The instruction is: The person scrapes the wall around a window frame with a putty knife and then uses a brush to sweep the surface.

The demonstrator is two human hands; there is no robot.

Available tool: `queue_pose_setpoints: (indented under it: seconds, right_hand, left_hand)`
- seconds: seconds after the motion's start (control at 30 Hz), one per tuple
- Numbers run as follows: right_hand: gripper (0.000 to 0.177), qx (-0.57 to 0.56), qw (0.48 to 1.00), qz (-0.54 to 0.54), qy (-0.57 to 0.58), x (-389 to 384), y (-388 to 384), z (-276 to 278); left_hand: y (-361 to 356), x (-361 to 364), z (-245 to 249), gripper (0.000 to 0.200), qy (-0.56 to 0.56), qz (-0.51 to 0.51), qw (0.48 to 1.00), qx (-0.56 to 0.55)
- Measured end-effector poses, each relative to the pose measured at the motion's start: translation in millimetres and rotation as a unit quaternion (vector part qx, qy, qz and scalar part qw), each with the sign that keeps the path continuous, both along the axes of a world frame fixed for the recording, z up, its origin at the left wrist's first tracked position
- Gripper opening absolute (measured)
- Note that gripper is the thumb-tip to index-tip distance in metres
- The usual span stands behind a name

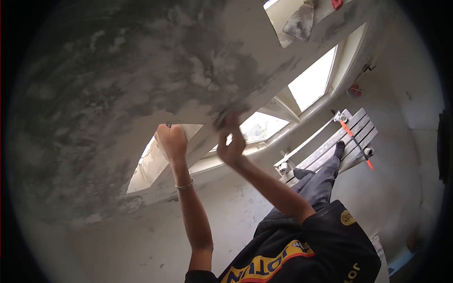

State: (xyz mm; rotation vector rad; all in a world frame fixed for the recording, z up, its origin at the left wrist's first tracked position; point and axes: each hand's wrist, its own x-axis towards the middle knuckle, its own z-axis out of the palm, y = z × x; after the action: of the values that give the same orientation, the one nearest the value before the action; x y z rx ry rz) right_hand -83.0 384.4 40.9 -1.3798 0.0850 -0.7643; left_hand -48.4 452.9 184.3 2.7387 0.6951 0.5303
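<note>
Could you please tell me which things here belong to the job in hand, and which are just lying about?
In the job, it seems:
patchy surface, at the right hand
dark piece at its fingers, too blurred to name
planks, under the feet

Apparently lying about:
grey flat thing
red thing near it

Cannot tell: orange-ended bar across the planks

Head view, single: wide round lens, tilted, dark corners. Looks outward and down; patchy plaster (118, 94) close at upper left, shirt (283, 250) nearest at bottom, plank platform (362, 134) farther, right.
</note>
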Motion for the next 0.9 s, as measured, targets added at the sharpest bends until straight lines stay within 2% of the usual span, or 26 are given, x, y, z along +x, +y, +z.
queue_pose_setpoints:
  seconds: [0.03,0.07,0.17,0.2,0.23,0.27,0.33,0.4,0.43,0.47,0.53,0.6,0.63,0.67,0.73,0.77,0.8,0.83,0.87,0.9]
  right_hand:
    - [0.015,0.036,0.991,0.067,-0.114,-14,15,-8]
    - [0.017,-0.038,0.986,0.095,-0.131,-26,19,-16]
    - [0.018,-0.045,0.975,0.170,-0.135,-15,1,-31]
    - [0.017,-0.082,0.983,0.126,-0.102,-5,-13,-27]
    - [0.014,0.000,0.996,0.079,-0.033,3,-18,-27]
    - [0.010,0.001,0.999,0.005,0.046,13,-28,-13]
    - [0.025,0.099,0.990,-0.084,-0.063,35,-29,0]
    - [0.018,0.007,0.998,-0.065,-0.019,10,-7,1]
    - [0.009,-0.034,0.999,0.000,0.007,-9,9,-13]
    - [0.010,-0.036,0.997,0.038,-0.054,-22,26,-33]
    - [0.006,-0.060,0.985,0.116,-0.109,-25,16,-39]
    - [0.003,-0.077,0.982,0.139,-0.107,-15,-9,-50]
    - [0.004,-0.023,0.997,0.071,0.029,-8,-16,-47]
    - [0.006,0.028,0.986,0.001,0.165,4,-31,-27]
    - [0.013,0.102,0.991,-0.065,0.053,36,-57,5]
    - [0.010,0.085,0.990,-0.104,0.033,37,-49,17]
    - [0.009,-0.010,0.996,-0.091,0.021,26,-39,9]
    - [0.013,0.018,0.996,-0.022,0.086,8,-15,-2]
    - [0.019,-0.083,0.996,0.028,-0.014,-11,1,-19]
    - [0.025,-0.105,0.980,0.112,-0.123,-24,9,-24]
  left_hand:
    - [3,-1,-4,0.022,-0.009,-0.001,1.000,0.000]
    - [4,-3,-5,0.023,-0.018,-0.001,1.000,0.000]
    - [-3,-2,0,0.023,-0.031,0.002,0.999,-0.023]
    - [-2,-4,0,0.022,-0.040,-0.006,0.999,-0.019]
    - [-5,-5,0,0.022,-0.039,0.001,0.999,-0.019]
    - [-7,-5,3,0.023,-0.012,0.013,1.000,-0.015]
    - [-9,-3,2,0.023,0.014,0.034,0.999,-0.011]
    - [-8,1,0,0.025,-0.003,0.038,0.999,0.010]
    - [-10,2,1,0.025,-0.007,0.041,0.999,0.008]
    - [-11,1,2,0.024,-0.009,0.032,0.999,0.004]
    - [-14,-1,3,0.024,-0.020,0.027,0.999,-0.003]
    - [-12,-1,3,0.025,-0.008,0.024,1.000,0.010]
    - [-13,0,3,0.025,-0.014,0.030,0.999,0.007]
    - [-14,0,3,0.026,-0.017,0.023,1.000,0.011]
    - [-15,-1,2,0.027,-0.021,0.025,0.999,0.011]
    - [-17,0,4,0.028,-0.016,0.026,1.000,0.005]
    - [-17,-1,5,0.029,-0.011,0.024,1.000,-0.001]
    - [-15,0,5,0.029,-0.014,0.027,1.000,-0.004]
    - [-13,0,4,0.029,-0.018,0.019,1.000,0.007]
    - [-12,-2,3,0.030,-0.019,0.012,1.000,0.017]
